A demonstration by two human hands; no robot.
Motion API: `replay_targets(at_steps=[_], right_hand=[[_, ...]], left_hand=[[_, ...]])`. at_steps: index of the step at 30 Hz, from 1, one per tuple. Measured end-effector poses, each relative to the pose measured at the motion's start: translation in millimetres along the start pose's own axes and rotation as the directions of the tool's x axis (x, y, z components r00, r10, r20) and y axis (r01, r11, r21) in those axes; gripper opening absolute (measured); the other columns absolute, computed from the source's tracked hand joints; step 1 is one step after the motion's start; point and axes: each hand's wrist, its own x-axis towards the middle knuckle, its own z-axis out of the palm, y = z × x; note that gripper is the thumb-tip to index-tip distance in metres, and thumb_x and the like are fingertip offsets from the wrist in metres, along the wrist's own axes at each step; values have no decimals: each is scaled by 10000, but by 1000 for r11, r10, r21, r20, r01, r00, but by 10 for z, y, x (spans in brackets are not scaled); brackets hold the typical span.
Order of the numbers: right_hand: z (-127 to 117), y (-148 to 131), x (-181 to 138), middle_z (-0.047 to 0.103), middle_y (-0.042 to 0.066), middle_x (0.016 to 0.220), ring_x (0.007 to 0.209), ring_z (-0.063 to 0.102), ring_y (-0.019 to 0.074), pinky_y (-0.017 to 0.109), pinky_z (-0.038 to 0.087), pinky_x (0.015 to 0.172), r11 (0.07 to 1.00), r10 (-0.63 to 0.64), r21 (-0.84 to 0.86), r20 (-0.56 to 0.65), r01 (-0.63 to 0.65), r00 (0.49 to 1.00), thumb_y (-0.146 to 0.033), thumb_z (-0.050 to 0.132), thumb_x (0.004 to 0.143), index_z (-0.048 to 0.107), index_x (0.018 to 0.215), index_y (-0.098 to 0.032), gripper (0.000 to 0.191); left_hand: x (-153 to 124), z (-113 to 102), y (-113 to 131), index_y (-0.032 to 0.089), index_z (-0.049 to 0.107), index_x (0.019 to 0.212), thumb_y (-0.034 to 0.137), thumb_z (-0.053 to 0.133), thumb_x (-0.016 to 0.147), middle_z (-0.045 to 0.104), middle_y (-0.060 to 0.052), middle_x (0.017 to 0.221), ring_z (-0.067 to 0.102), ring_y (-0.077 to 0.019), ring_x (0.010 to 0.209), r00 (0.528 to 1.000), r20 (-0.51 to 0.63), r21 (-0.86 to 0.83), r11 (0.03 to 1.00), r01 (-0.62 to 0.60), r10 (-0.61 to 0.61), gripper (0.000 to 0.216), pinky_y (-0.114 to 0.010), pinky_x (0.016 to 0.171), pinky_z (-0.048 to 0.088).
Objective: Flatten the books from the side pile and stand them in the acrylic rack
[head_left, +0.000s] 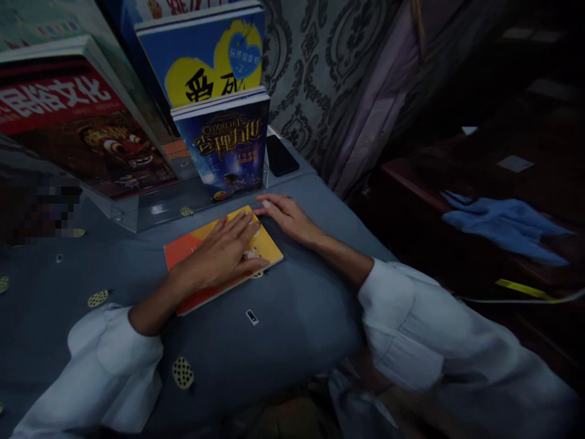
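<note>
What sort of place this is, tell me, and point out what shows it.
Probably a reading or book-display corner indoors, perhaps in a home: books stand upright in a clear rack, a cloth-covered table bears them, and a patterned wall rises behind.

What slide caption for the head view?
Left hand flat on a yellow-and-orange rectangular paperback, right hand at its far corner, on blue-grey cloth.
</note>
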Motion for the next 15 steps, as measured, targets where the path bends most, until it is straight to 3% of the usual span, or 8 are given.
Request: replay_targets(at_steps=[4,10,15], right_hand=[[-3,-19,-22,803,65,1064,1065,721,246,420,522,998,1000,-23,-2,2,23,1000,-423,478,1006,658,1233,-198,367],[34,-45,-33,741,68,1226,1165,680,236,427,503,1052,992,-116,65,65,111,991,-462,494,995,662,1247,-224,385],[55,-21,-29,744,69,1207,1129,696,229,425,538,1021,993,-51,105,35,47,998,-486,500,998,648,1262,-230,396]], left_hand=[[-59,38,80,122,234,1594,788,455,897,155,-239,1681,106,-379,1575,997,52,27,998,-54,52,989,-584,1255,159],[28,128,88,88,248,1583,616,483,977,198,-244,1671,106,-384,1572,999,-11,73,996,50,-49,837,-591,1257,153],[51,121,115,119,288,1577,560,481,998,265,-215,1661,185,-368,1563,998,-40,77,995,60,-57,753,-602,1248,189]])
